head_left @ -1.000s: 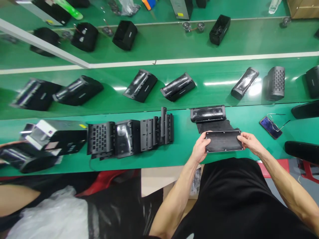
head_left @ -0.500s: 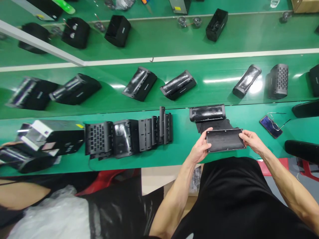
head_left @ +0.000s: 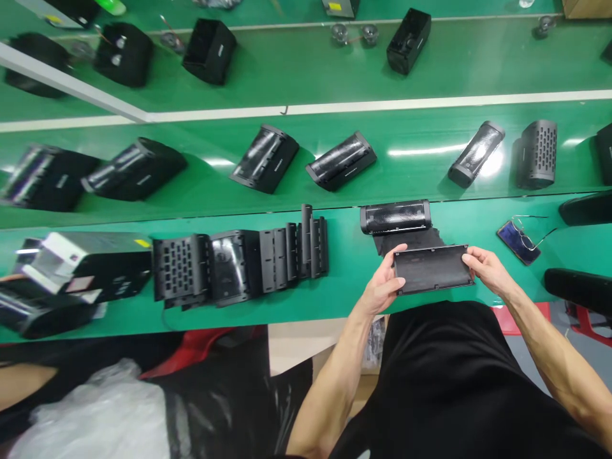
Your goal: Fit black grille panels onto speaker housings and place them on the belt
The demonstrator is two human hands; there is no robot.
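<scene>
Between my two hands is a black rectangular plastic panel [head_left: 433,270], its hollow inner side with small clips along the rim turned up to me. My left hand [head_left: 384,280] pinches the panel's left end, thumb on the inner side. At its right end my right hand [head_left: 484,266] grips the edge between thumb and fingers. Just beyond the panel, a black cloth [head_left: 406,240] lies on the green bench, partly covered by the panel. A black speaker housing with a mesh front [head_left: 396,217] rests at the cloth's far edge.
Left of my hands stands a row of black perforated covers [head_left: 184,268] and panels [head_left: 273,258]. A phone [head_left: 516,243] with eyeglasses on it lies to the right. Several speaker housings [head_left: 265,159] sit on the green belt beyond. A person's arm [head_left: 23,386] shows at far left.
The panel is tilted slightly more towards the camera, still held at both ends. The view has shifted a little, so the things on the left appear further left.
</scene>
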